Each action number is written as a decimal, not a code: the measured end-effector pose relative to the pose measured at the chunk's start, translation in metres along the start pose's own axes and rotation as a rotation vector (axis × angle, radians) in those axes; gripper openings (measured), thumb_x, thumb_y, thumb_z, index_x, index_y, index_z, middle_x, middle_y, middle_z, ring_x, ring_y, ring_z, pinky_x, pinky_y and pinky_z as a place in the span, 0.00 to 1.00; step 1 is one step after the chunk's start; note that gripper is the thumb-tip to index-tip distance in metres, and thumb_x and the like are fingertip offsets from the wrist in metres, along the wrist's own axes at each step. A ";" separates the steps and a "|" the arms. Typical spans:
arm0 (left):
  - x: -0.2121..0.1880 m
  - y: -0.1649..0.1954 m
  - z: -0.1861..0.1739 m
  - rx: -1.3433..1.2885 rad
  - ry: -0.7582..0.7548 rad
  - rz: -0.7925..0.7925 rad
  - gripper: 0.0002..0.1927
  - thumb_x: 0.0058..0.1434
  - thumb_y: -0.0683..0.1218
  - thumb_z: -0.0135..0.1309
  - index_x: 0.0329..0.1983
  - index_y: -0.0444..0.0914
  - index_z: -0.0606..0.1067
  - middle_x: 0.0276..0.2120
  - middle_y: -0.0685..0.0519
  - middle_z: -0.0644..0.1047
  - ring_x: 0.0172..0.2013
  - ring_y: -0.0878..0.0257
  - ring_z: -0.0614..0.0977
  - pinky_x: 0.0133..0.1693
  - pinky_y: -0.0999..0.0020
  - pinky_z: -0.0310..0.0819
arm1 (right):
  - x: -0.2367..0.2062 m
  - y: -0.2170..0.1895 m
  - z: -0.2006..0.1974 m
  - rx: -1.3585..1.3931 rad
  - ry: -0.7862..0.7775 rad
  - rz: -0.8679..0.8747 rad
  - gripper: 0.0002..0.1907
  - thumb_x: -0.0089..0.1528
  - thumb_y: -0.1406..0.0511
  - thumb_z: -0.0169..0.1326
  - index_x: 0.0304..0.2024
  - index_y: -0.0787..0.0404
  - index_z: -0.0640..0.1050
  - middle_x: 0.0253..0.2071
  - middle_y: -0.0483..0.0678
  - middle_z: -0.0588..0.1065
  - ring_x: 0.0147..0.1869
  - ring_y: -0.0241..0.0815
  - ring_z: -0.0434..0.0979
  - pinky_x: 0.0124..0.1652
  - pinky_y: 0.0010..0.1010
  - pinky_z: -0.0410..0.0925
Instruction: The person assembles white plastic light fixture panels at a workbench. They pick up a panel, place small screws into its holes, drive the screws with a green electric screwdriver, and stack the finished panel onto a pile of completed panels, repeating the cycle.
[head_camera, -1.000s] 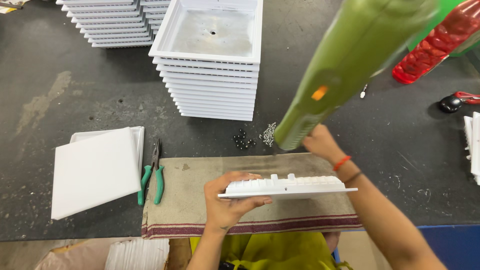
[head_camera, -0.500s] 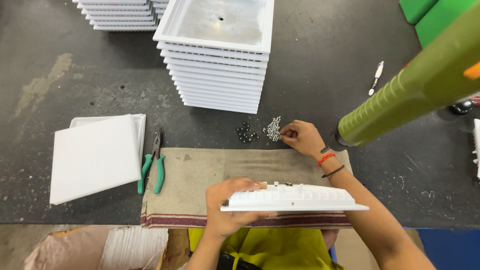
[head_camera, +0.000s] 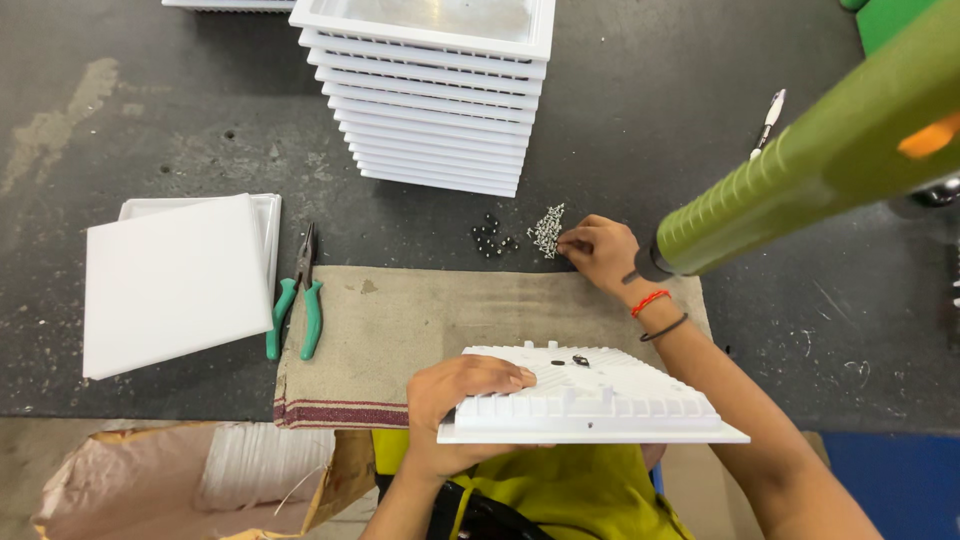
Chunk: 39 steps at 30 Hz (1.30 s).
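Near the body, the left hand (head_camera: 462, 400) grips a white ribbed panel (head_camera: 590, 400) by its edge; farther out, the right hand (head_camera: 598, 252) pinches at silver screws (head_camera: 547, 232) (fingers narrow)

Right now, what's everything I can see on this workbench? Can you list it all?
white ribbed panel: one, white, held tilted at the near edge
stacked trays: one tall pile, white, far centre
flat panels: two stacked, white, left
pliers: one, green-handled, beside the cloth
cloth mat: one, tan, centre
silver screws: small heap
dark screws: small heap
hanging power tool: one, green, right
left hand: grips the panel
right hand: on the silver screws
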<state>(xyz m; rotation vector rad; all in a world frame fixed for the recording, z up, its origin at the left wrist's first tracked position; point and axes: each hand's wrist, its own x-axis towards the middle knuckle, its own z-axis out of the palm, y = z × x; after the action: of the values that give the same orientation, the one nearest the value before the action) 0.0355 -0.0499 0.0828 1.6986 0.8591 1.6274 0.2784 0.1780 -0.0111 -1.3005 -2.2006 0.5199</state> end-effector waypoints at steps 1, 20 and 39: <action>0.001 0.000 0.001 0.017 0.009 -0.001 0.23 0.45 0.48 0.75 0.42 0.37 0.79 0.39 0.47 0.85 0.42 0.54 0.90 0.47 0.64 0.85 | -0.001 -0.001 0.000 -0.009 0.010 -0.029 0.06 0.57 0.65 0.63 0.37 0.56 0.86 0.33 0.46 0.77 0.31 0.39 0.78 0.33 0.31 0.71; 0.011 -0.009 0.007 -0.156 0.084 -0.268 0.22 0.42 0.39 0.76 0.40 0.34 0.80 0.40 0.44 0.86 0.44 0.56 0.89 0.48 0.63 0.86 | -0.051 -0.194 -0.180 0.204 -0.446 -0.763 0.09 0.59 0.69 0.60 0.42 0.60 0.78 0.44 0.46 0.77 0.48 0.48 0.78 0.48 0.35 0.73; 0.018 -0.006 0.007 -0.128 0.078 -0.252 0.23 0.41 0.40 0.78 0.39 0.35 0.79 0.40 0.46 0.86 0.42 0.58 0.89 0.46 0.66 0.85 | -0.043 -0.200 -0.191 0.084 -0.476 -0.854 0.11 0.56 0.69 0.60 0.42 0.61 0.78 0.42 0.46 0.77 0.49 0.49 0.79 0.46 0.36 0.74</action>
<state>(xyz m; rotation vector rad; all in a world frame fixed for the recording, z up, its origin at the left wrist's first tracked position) 0.0432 -0.0323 0.0881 1.3874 0.9441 1.5500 0.2763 0.0588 0.2424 -0.1036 -2.7875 0.5891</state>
